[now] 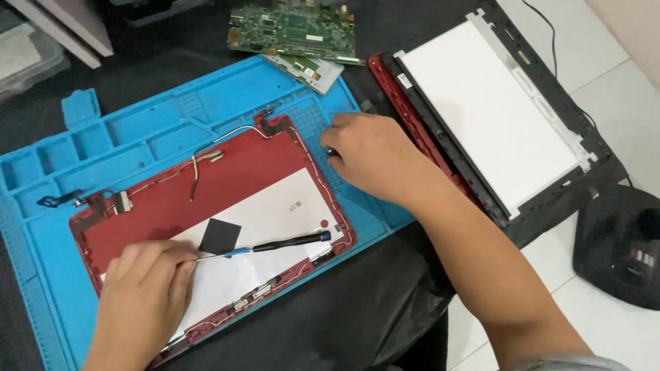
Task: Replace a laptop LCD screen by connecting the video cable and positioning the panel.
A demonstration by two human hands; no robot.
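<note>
Here we are over the blue mat [62,227], and the red lid [240,165] of a laptop lies on it, inner face up, a white sheet and a small black square [220,235] stuck inside. The left hand [141,295] is pinched around the metal tip of a screwdriver [275,244], whose black and blue handle stretches across the white sheet toward the lid's right edge. The right hand [375,159] is curled at the lid's top right corner, fingers bunched on something small and dark; what it is, I can't tell, nor quite whether it is gripped or only pressed.

How far along? Well along with the strip-down, I'd judge. The screen panel [488,110] is already out, lying face up in its black frame on the right, partly over another red part. A green board [295,27] sits beyond the mat, with a second, smaller board tucked under it. Left inside the lid: the thin cables [196,165] along the top, the hinge brackets at the corners, small parts along the lower edge.

Hard to read: the lid's lower left corner sits under the left hand, any screws are too small to see, and the dark object at far right [619,247] is cut off.
</note>
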